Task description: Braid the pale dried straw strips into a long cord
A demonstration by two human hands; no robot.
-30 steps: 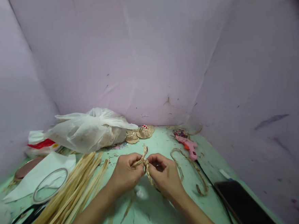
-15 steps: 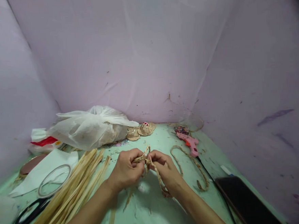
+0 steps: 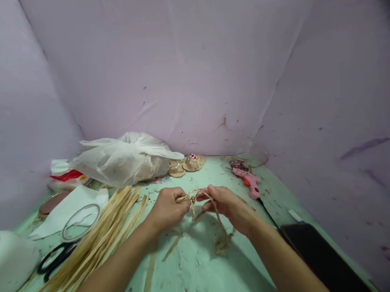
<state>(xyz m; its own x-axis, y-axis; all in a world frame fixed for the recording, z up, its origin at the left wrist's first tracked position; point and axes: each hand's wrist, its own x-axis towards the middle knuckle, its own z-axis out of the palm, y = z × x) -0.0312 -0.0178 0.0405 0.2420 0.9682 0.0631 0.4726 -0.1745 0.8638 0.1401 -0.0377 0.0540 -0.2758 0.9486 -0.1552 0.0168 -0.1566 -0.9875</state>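
My left hand [image 3: 171, 208] is closed in a pinch on a braided straw cord [image 3: 218, 215] above the middle of the table. A small knotted loop of the cord sticks out from its fingertips. Facing it, my right hand [image 3: 232, 208] has its fingers curved around the loop, thumb uppermost, with the cord passing between them. From there the cord hangs down in front of the right fingers, and its curled lower part lies near the table top. The right hand and forearm hide some of the cord behind them.
Flat straw strips [image 3: 98, 246] lie at left beside black-handled scissors [image 3: 54, 259], a ring [image 3: 66, 228], white paper [image 3: 58, 215] and a white container [image 3: 11, 265]. Behind are a plastic bag [image 3: 125, 159] and woven straw pieces [image 3: 194, 164]. A pink glue gun [image 3: 249, 181] and dark phone [image 3: 323, 257] lie right.
My right hand has moved slightly right and its fingers have loosened from a tight pinch, spreading around the cord's loop. The left hand keeps its pinch. The view has shifted a little.
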